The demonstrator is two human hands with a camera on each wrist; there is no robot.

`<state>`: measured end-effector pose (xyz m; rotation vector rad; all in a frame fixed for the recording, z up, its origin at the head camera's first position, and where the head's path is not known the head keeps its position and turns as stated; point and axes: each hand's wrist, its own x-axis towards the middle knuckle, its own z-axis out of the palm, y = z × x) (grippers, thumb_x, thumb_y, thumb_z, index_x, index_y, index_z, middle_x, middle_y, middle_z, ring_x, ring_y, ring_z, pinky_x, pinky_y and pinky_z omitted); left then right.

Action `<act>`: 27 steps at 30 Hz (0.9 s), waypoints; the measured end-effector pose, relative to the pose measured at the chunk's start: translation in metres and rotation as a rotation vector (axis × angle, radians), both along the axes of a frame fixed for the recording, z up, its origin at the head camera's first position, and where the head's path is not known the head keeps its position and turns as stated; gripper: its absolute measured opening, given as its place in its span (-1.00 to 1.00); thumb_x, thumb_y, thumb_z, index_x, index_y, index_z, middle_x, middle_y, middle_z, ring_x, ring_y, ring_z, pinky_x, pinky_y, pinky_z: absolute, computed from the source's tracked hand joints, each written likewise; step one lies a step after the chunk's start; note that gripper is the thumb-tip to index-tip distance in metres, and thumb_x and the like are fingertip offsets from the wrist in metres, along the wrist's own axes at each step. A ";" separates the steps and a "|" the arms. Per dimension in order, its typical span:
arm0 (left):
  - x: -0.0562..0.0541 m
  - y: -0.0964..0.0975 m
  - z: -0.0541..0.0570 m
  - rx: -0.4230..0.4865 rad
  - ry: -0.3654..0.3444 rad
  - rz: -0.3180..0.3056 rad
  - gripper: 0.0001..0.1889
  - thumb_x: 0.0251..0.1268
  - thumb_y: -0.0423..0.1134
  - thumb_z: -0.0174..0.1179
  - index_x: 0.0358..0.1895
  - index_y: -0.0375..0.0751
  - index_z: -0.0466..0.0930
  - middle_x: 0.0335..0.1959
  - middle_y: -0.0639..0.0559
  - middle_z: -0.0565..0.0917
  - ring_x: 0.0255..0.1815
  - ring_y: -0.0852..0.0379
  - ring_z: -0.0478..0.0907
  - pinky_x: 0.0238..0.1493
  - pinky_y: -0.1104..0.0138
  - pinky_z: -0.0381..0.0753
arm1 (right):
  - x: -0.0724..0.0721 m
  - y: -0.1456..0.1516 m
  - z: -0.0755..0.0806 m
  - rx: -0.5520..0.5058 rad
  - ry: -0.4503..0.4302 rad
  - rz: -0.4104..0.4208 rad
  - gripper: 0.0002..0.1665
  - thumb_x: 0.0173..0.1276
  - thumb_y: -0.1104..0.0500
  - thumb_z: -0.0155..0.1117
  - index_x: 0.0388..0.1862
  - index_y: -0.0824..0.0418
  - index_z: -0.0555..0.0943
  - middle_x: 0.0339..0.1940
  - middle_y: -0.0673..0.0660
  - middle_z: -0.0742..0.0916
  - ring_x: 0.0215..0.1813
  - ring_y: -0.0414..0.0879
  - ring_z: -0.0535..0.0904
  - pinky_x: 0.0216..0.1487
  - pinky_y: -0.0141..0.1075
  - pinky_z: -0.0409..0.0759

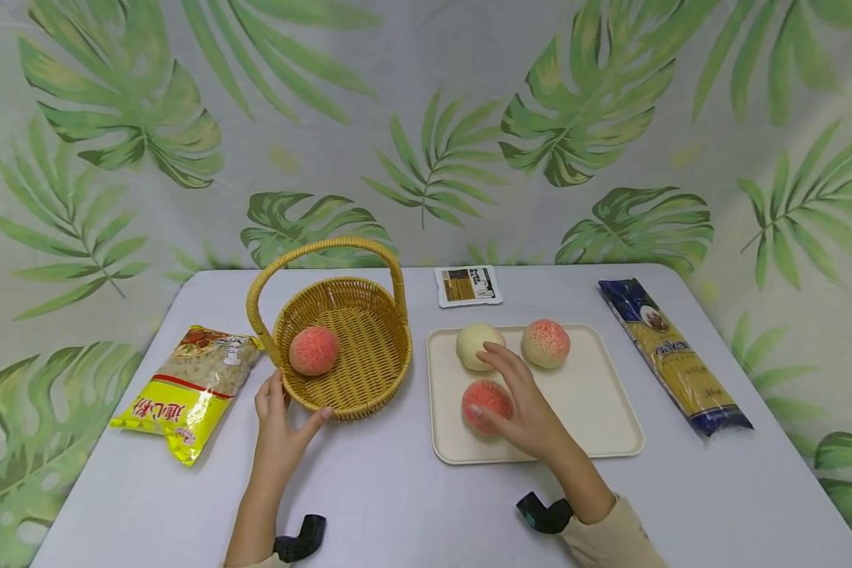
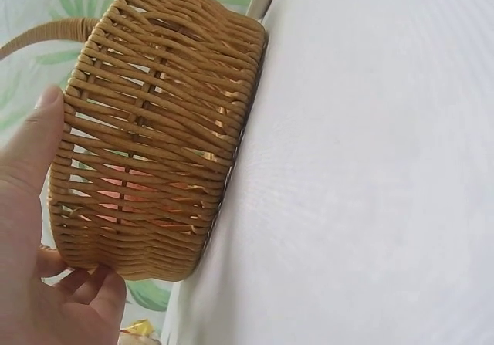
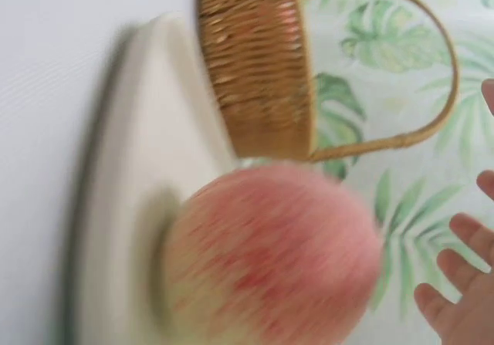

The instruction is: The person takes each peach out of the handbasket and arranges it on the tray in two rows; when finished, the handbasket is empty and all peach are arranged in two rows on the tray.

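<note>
A round wicker basket with a tall arched handle holds one pink-red peach. My left hand grips the basket's near left side, thumb along the rim and fingers bent against the woven wall. Three more peaches lie on a cream tray: a red one at the front, a pale one behind it, and a red-speckled one at the back. Over the front red peach hovers my right hand, its fingers spread apart. In the right wrist view, those fingers stand away from the red peach.
Left of the basket lies a yellow bag of pasta. A small white packet is at the table's back edge. Right of the tray is a long blue-ended pack of spaghetti. A leaf-patterned cloth hangs behind.
</note>
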<state>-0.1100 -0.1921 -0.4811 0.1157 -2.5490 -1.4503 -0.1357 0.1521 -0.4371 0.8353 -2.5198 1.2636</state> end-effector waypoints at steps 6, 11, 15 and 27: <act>0.000 0.001 -0.004 0.076 -0.003 0.003 0.04 0.00 -0.13 0.34 0.41 -0.20 -0.27 0.29 -0.28 -0.14 0.32 -0.10 0.00 0.28 0.19 0.07 | -0.011 -0.032 0.027 -0.092 0.103 0.115 -0.17 0.14 0.02 0.31 0.32 0.21 0.19 0.34 0.11 0.24 0.35 0.02 0.06 0.30 -0.08 0.06; 0.000 0.002 -0.006 0.120 -0.018 -0.002 0.03 0.04 -0.14 0.31 0.42 -0.13 -0.31 0.31 -0.26 -0.15 0.33 -0.10 -0.02 0.28 0.20 0.07 | -0.027 -0.066 0.035 -0.131 0.091 0.175 -0.13 0.18 -0.10 0.23 0.38 0.13 0.10 0.36 0.07 0.21 0.37 -0.04 0.03 0.31 -0.12 0.06; 0.001 0.004 0.001 0.161 -0.033 -0.005 0.02 0.06 -0.22 0.29 0.41 -0.16 -0.33 0.31 -0.27 -0.17 0.33 -0.14 -0.03 0.28 0.20 0.06 | -0.042 -0.094 0.035 -0.144 0.087 0.206 -0.09 0.16 0.00 0.29 0.39 0.15 0.08 0.36 0.08 0.23 0.36 -0.05 0.05 0.30 -0.12 0.08; 0.009 0.014 0.026 0.184 -0.026 -0.015 -0.04 0.11 -0.35 0.24 0.39 -0.33 -0.33 0.29 -0.34 -0.18 0.33 -0.20 -0.06 0.27 0.13 0.05 | -0.075 -0.153 0.012 -0.061 -0.112 0.183 -0.03 0.09 -0.12 0.32 0.41 -0.04 0.06 0.36 -0.07 0.23 0.34 -0.17 0.09 0.23 -0.04 0.19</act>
